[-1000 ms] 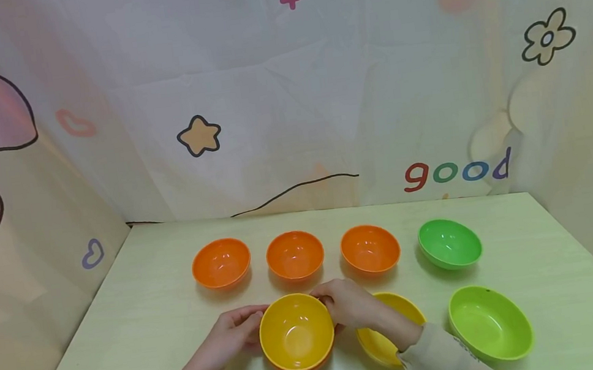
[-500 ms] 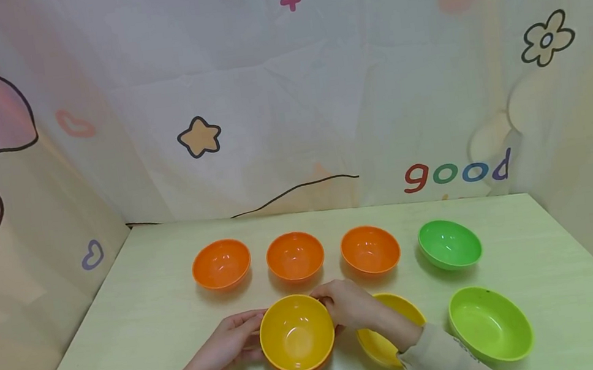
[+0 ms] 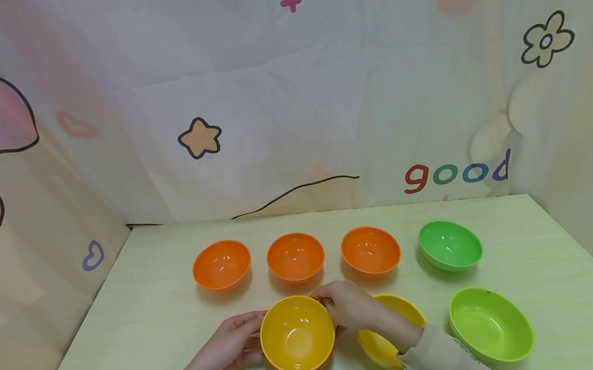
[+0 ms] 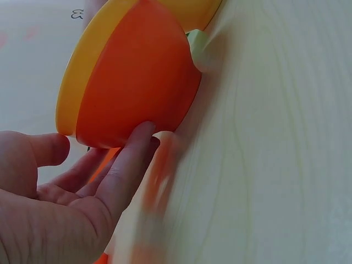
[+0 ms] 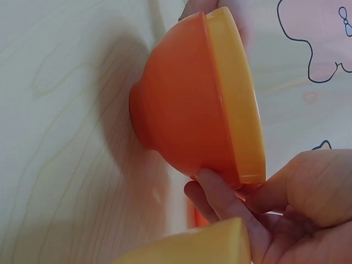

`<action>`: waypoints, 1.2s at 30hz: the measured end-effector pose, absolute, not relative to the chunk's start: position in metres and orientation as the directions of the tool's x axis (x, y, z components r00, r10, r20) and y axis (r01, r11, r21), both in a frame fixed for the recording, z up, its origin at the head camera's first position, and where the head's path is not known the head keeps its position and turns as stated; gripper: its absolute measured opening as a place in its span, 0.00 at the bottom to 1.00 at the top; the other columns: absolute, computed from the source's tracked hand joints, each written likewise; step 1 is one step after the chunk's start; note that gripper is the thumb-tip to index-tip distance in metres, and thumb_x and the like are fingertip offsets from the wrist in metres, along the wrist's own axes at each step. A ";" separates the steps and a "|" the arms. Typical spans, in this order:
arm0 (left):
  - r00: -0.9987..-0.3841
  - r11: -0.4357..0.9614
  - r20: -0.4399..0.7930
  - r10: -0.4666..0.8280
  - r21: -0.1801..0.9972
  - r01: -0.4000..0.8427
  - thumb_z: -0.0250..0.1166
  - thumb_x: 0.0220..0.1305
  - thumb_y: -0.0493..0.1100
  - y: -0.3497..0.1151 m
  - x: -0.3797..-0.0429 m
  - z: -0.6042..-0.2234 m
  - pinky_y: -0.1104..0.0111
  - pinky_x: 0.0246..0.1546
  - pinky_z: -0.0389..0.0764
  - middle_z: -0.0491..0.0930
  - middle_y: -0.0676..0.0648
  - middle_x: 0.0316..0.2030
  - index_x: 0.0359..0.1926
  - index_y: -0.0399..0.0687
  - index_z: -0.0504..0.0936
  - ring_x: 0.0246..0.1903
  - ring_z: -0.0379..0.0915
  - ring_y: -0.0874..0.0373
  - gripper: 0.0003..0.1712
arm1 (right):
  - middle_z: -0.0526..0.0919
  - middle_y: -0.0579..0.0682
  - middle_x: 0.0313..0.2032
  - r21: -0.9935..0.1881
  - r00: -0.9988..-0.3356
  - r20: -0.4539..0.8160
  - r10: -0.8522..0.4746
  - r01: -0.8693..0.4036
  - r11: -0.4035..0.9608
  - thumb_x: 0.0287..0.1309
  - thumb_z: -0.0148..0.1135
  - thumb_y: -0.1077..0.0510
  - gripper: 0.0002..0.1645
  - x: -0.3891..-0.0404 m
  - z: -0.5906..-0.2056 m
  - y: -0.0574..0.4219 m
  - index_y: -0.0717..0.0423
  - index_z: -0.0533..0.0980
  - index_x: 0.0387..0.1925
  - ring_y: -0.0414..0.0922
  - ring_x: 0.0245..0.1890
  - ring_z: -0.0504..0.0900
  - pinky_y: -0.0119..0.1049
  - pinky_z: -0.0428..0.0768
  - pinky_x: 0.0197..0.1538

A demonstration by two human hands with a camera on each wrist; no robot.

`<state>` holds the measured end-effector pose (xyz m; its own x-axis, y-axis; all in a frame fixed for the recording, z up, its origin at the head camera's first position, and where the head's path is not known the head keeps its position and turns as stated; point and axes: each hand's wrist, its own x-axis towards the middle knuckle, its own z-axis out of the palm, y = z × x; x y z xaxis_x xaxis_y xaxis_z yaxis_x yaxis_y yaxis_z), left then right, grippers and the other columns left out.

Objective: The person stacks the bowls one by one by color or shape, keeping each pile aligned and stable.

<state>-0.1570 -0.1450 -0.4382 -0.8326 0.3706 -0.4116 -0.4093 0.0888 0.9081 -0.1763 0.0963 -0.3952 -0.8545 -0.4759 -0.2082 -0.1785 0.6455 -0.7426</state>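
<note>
A yellow bowl (image 3: 297, 335) sits nested inside an orange bowl (image 4: 137, 82), whose foot is close to the tabletop; whether it touches cannot be told. On the left side my left hand (image 3: 234, 342) holds the pair, thumb by the yellow rim and fingertips against the orange wall. From the right my right hand (image 3: 347, 305) grips them, its thumb at the yellow rim and fingers under the orange side. Both wrist views show the yellow rim standing above the orange one. Another yellow bowl (image 3: 377, 348) lies partly hidden beneath my right forearm.
Three orange bowls (image 3: 222, 266) (image 3: 295, 258) (image 3: 370, 250) line the back of the pale wooden table (image 3: 139, 303). A green bowl (image 3: 450, 245) continues that row at right. Nearer stands a lime-green bowl (image 3: 490, 325). A printed cloth (image 3: 263, 90) hangs behind.
My left hand has shifted slightly downward on the bowls' side, and its lower fingers show more. The right hand and the bowls stay nearly where they were.
</note>
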 end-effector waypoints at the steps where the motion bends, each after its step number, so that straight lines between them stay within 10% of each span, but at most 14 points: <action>1: -0.833 0.090 -0.412 0.369 0.908 -0.410 0.51 0.68 0.51 -0.145 -0.157 -0.438 0.61 0.41 0.81 0.78 0.43 0.48 0.62 0.33 0.64 0.38 0.79 0.55 0.31 | 0.80 0.49 0.34 -0.742 -0.855 -0.207 -0.476 -0.181 0.646 0.61 0.49 0.68 0.16 -0.176 -0.395 0.096 0.58 0.79 0.45 0.40 0.20 0.79 0.32 0.80 0.21; 36: -0.831 0.071 -0.408 0.377 0.908 -0.414 0.54 0.66 0.53 -0.146 -0.158 -0.440 0.61 0.42 0.81 0.78 0.43 0.48 0.62 0.33 0.65 0.39 0.79 0.55 0.33 | 0.82 0.47 0.34 -0.662 -0.887 -0.009 -0.462 -0.341 0.668 0.58 0.57 0.64 0.10 -0.176 -0.384 0.105 0.54 0.80 0.41 0.40 0.27 0.77 0.26 0.77 0.29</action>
